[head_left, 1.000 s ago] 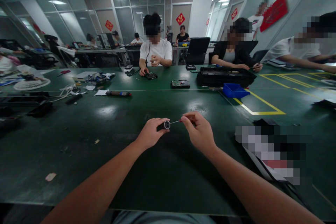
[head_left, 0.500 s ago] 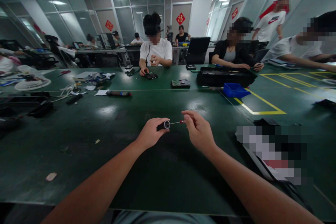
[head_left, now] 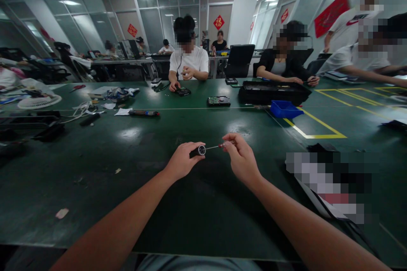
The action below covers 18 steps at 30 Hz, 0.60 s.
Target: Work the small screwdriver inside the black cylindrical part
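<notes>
My left hand (head_left: 182,161) is closed around a small black cylindrical part (head_left: 199,151) with a pale ring at its end, which faces right. In my right hand (head_left: 242,156) is a screwdriver (head_left: 220,145) with a red collar and a thin metal shaft. The shaft points left, and its tip meets the ringed end of the cylinder; how deep it sits I cannot tell. My fingers cover most of the screwdriver's handle. Both hands are held over the green table (head_left: 203,211).
A bare hard drive (head_left: 218,100) lies ahead, with a blue bin (head_left: 285,109) and a long black tray (head_left: 275,92) to its right. Left are a dark rod-like tool (head_left: 144,113) and cables. A pixelated pale item (head_left: 324,190) lies by my right forearm. Co-workers sit across.
The fingers of my right hand have shifted slightly around the screwdriver handle. My left hand stays nearly still with the cylinder. A standing person at the back right has moved further right.
</notes>
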{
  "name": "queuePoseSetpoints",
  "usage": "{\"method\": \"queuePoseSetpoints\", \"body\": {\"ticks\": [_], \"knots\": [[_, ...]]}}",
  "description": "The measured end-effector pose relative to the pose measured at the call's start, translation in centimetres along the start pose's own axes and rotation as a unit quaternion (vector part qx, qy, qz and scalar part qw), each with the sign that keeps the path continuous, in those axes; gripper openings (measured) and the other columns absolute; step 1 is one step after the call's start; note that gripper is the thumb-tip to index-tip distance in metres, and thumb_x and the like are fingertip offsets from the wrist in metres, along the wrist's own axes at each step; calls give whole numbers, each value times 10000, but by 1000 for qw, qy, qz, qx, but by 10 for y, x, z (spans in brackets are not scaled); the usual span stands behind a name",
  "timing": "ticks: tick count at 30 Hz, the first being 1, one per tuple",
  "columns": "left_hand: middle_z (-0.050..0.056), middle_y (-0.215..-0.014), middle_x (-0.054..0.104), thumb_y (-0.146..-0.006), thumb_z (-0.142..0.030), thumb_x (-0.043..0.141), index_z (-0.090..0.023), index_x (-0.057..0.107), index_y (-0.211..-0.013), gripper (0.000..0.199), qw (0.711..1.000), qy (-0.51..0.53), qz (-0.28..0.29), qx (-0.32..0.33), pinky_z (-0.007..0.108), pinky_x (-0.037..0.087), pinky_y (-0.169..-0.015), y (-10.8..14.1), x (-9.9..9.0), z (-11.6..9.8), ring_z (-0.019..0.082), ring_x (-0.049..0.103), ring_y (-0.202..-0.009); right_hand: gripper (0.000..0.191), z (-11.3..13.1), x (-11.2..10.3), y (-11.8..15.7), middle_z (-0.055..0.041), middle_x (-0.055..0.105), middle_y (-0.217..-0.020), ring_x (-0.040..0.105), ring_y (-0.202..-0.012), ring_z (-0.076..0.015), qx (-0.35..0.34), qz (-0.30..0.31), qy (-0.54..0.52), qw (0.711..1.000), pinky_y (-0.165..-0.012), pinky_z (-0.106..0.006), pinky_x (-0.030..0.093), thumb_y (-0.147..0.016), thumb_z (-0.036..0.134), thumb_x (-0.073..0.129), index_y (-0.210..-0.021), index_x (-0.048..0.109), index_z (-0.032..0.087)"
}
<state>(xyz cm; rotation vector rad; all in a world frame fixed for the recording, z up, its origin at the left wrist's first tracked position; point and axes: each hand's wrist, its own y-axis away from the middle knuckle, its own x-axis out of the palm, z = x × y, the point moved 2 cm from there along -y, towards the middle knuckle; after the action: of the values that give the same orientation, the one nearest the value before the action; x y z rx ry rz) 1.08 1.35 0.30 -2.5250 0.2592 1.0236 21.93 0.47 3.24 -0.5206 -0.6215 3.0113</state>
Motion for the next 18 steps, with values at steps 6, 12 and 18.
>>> {"method": "queuePoseSetpoints", "body": {"ticks": [6, 12, 18], "knots": [[33, -1187, 685, -880, -258, 719, -263, 642, -1264, 392, 1000, -1, 5, 5, 420, 434, -1029, 0, 0, -2, 232, 609, -1113, 263, -1, 0, -1, -18, 666, -778, 618, -697, -186, 2, 3, 36, 999, -644, -323, 439, -998, 414, 437, -947, 618, 229], [28, -1170, 687, -883, -262, 713, -268, 643, -1261, 384, 1000, -1, -3, -2, 415, 441, -1019, -1, -1, -2, 231, 613, -1102, 219, -7, 3, -2, -50, 703, -878, 674, -819, -211, 21, -20, -65, 997, -761, -362, 523, -942, 407, 544, -1037, 602, 218], [40, -1189, 682, -880, -240, 714, -257, 635, -1271, 400, 1000, 12, 0, 4, 421, 441, -1035, 0, 1, -3, 235, 609, -1127, 294, -13, 7, -4, -31, 675, -800, 656, -751, -193, 43, -34, -98, 994, -748, -358, 531, -971, 474, 484, -937, 623, 217]]}}
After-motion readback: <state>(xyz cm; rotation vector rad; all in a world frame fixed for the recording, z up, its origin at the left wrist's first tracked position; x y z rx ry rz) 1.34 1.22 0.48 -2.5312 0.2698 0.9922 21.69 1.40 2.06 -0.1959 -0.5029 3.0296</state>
